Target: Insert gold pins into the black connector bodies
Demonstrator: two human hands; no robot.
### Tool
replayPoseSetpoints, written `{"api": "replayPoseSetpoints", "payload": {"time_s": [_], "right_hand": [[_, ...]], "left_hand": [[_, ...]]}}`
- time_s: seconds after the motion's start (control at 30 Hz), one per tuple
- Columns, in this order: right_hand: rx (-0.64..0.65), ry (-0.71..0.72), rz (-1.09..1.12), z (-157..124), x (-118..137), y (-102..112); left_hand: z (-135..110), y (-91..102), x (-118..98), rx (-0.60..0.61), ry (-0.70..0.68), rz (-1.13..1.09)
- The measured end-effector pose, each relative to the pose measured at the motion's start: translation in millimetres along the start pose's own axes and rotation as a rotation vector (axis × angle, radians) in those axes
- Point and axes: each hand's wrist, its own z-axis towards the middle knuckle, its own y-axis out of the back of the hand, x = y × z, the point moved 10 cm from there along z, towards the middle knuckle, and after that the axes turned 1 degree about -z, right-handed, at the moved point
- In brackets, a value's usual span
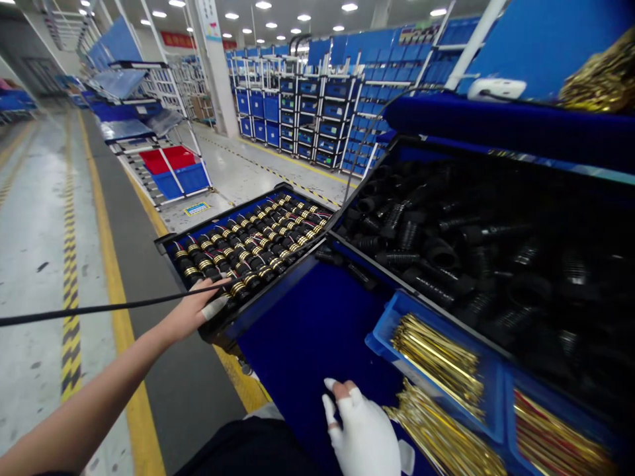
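Note:
My left hand (201, 305), with light coverings on its fingers, reaches to the near left corner of a tray. Its thumb and fingers close about a black cylinder with gold bands (238, 289); the fingertips are partly hidden. Rows of similar cylinders with thin wires fill the tray (181, 281). Over the blue mat (307, 317) is my right hand (364, 423) in a white glove, some fingertips bare. Its fingers are slightly bent and apart, with nothing visible in them. Just right of it lies a bundle of gold strips (441, 430).
A large bin (377, 271) of black ribbed parts stands to the right. Blue boxes (384, 334) with gold strips sit before it. A black cable (124, 305) crosses above my left arm. Beyond are a rack (163, 175) and a floor aisle (34, 277).

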Motion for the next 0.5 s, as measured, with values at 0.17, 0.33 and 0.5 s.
{"api": "replayPoseSetpoints", "payload": {"time_s": [0.17,0.33,0.5], "right_hand": [[-0.055,0.031,-0.006,-0.3,-0.8,-5.5],[-0.083,0.053,-0.016,-1.2,-0.7,-6.9],[-0.067,0.061,-0.022,-2.7,-0.8,-7.1]], "left_hand": [[-4.0,-10.0,5.5,0.083,-0.139,0.141],[-6.9,-4.6,-3.1,0.043,-0.169,0.241],[-4.7,-0.5,-3.5,0.018,-0.141,0.262]]}}
